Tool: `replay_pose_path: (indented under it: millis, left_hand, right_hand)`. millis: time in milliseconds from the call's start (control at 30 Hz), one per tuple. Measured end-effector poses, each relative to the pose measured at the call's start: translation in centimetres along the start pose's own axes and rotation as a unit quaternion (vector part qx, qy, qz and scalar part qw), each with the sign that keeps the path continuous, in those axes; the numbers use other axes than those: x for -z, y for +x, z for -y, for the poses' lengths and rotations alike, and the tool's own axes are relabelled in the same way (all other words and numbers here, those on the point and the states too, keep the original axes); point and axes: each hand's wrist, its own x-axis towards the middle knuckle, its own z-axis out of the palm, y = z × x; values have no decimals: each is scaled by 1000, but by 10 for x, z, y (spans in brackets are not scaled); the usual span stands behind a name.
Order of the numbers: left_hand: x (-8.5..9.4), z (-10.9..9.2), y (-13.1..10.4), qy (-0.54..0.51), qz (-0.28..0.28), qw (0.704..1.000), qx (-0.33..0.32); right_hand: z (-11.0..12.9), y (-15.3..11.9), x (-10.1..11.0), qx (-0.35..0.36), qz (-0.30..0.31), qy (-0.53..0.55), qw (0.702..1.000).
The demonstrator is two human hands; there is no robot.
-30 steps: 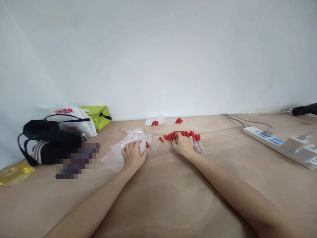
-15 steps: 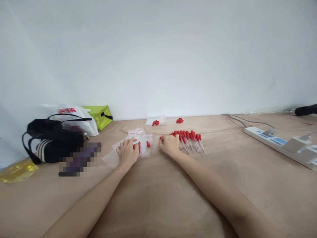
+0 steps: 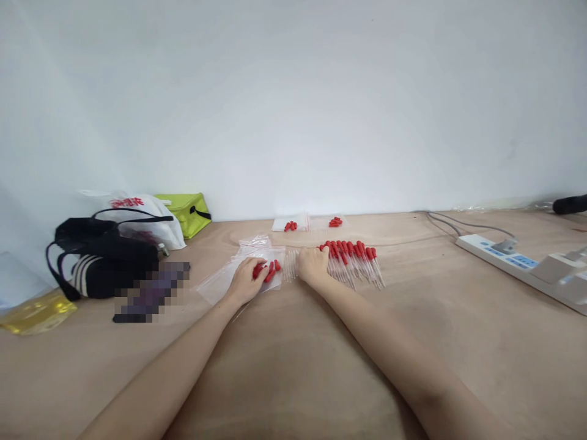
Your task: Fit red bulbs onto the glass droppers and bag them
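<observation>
My left hand (image 3: pixel 247 280) curls its fingers and thumb around red rubber bulbs (image 3: pixel 270 274) on a clear zip bag (image 3: pixel 215 282). A thin, clear tube sticks out from below this hand; whether it is held cannot be made out. Close by, my right hand (image 3: pixel 312 265) is closed, with its fingertips turned away and hidden. It sits between bare glass tubes (image 3: pixel 290 265) on its left and a row of red-bulbed droppers (image 3: pixel 351 252) on its right. The droppers lie side by side, bulbs pointing away from me.
Behind, small clear bags hold red bulbs (image 3: pixel 290 226) and more red bulbs (image 3: pixel 335 222). At left are a black bag (image 3: pixel 114 269), a white plastic bag (image 3: pixel 156 229), a green box-shaped bag (image 3: pixel 192 214) and a yellow pouch (image 3: pixel 39 313). A power strip (image 3: pixel 518 269) with cables lies right.
My left hand has shifted right and curled in around the red bulbs, which now lie closer together. A thin tube shows beneath it. My right hand stays at nearly the same spot.
</observation>
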Motion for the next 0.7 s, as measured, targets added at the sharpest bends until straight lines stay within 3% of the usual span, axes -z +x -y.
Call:
replay_pose_path:
  millis: [67, 167, 300, 467, 700]
  left_hand:
    - [0, -1, 0, -36, -9, 999, -6]
    - [-1, 2, 0, -44, -54, 996, 50]
    - [1, 8, 1, -32, -78, 990, 110]
    - [4, 2, -1, -8, -74, 990, 117]
    - [5, -1, -3, -3, -19, 992, 128]
  right_hand:
    - [1, -3, 1, 1, 3, -4, 1000]
    - [-1, -9, 1, -2, -2, -8, 1000]
    - [-13, -26, 0, 38, -56, -11, 998]
    - [-52, -60, 0, 133, -134, -2, 982]
    - [-110, -94, 9, 150, -184, 45, 970]
